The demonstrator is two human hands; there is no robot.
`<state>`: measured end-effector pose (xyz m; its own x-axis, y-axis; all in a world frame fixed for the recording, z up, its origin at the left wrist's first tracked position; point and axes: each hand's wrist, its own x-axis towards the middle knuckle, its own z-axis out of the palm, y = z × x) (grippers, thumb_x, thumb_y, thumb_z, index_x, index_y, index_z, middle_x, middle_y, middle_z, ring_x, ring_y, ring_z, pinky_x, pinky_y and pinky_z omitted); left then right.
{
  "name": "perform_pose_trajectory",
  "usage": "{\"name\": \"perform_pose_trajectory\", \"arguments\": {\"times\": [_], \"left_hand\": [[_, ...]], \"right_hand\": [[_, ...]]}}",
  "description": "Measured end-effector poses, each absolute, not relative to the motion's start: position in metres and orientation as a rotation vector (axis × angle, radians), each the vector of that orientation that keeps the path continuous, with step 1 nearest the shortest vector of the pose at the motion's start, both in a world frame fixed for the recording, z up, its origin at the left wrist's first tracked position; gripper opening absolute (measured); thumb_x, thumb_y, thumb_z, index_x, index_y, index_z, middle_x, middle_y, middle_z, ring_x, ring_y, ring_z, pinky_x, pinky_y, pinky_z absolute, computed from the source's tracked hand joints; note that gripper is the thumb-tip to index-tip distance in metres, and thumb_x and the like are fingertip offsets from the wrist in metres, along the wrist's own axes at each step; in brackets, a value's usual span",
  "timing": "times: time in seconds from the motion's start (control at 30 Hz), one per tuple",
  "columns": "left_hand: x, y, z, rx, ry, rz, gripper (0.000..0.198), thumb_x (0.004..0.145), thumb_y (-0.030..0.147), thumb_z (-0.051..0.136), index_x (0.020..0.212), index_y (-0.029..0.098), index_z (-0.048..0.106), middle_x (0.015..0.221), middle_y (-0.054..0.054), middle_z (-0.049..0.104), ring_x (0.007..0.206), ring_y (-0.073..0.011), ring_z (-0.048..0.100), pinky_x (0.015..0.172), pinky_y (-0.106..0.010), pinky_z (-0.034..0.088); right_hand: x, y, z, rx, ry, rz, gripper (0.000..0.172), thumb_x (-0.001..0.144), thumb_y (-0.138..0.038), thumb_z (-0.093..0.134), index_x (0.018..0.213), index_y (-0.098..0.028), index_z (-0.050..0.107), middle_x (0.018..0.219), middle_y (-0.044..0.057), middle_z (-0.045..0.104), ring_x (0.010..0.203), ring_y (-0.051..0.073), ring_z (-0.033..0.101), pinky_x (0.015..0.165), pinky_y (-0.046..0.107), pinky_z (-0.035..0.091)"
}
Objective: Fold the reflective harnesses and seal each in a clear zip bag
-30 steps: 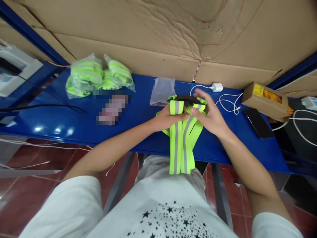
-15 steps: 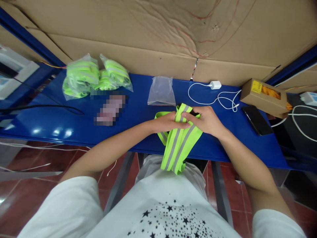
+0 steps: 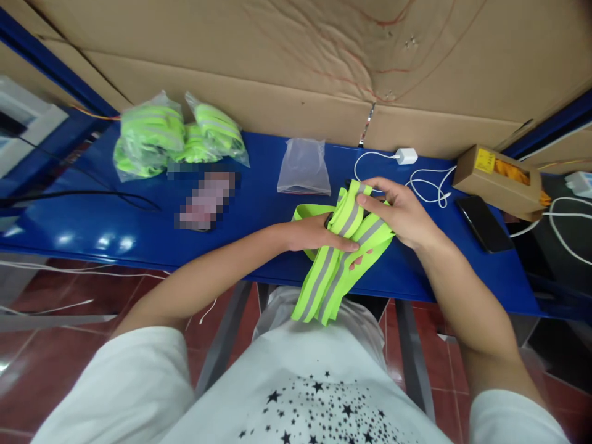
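A neon yellow-green reflective strap with grey stripes is gathered in layers between my two hands, over the near edge of the blue table. My left hand is closed around its middle, thumb across the front and fingertips showing past the right side. With thumb and fingers my right hand pinches the upper folds. Loose lengths hang toward my lap, and one loop sticks out to the left behind my left hand. Dark buckle parts show partly between the folds. Beyond the hands lies a clear plastic bag, flat on the table.
Several clear bags of similar neon straps stand at the back left, near a blurred-out item. To the right are a white charger with its cable, a black phone and a cardboard box. A cardboard wall rises behind the blue table.
My right hand has moved slightly right and up, drawing the upper folds of the strap with it. The left hand keeps its hold, and its fingertips now show beyond the strap.
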<state>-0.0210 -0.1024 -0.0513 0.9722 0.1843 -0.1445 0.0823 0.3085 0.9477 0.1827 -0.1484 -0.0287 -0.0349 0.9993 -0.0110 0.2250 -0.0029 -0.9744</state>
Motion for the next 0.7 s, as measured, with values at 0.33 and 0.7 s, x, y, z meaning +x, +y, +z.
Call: {"name": "perform_pose_trajectory", "arguments": {"times": [0.33, 0.7], "left_hand": [[-0.025, -0.1, -0.055, 1.298, 0.232, -0.002, 0.037, 0.079, 0.038, 0.088, 0.108, 0.017, 0.077, 0.1, -0.011, 0.08, 0.091, -0.0248, 0.078, 0.082, -0.036, 0.065], [-0.027, -0.103, -0.057, 1.262, 0.387, 0.007, 0.034, 0.081, 0.041, 0.086, 0.1, 0.014, 0.078, 0.098, -0.012, 0.08, 0.088, -0.0266, 0.078, 0.087, -0.042, 0.065]], "right_hand": [[0.182, -0.144, -0.04, -1.323, -1.042, 1.651, 0.038, 0.077, -0.052, 0.086, 0.093, -0.022, 0.068, 0.08, 0.001, 0.072, 0.066, 0.017, 0.066, 0.057, 0.028, 0.056], [0.185, -0.141, -0.045, -1.404, -1.519, 1.002, 0.041, 0.089, -0.053, 0.075, 0.118, -0.024, 0.074, 0.088, 0.001, 0.077, 0.075, 0.018, 0.068, 0.069, 0.031, 0.054]]}}
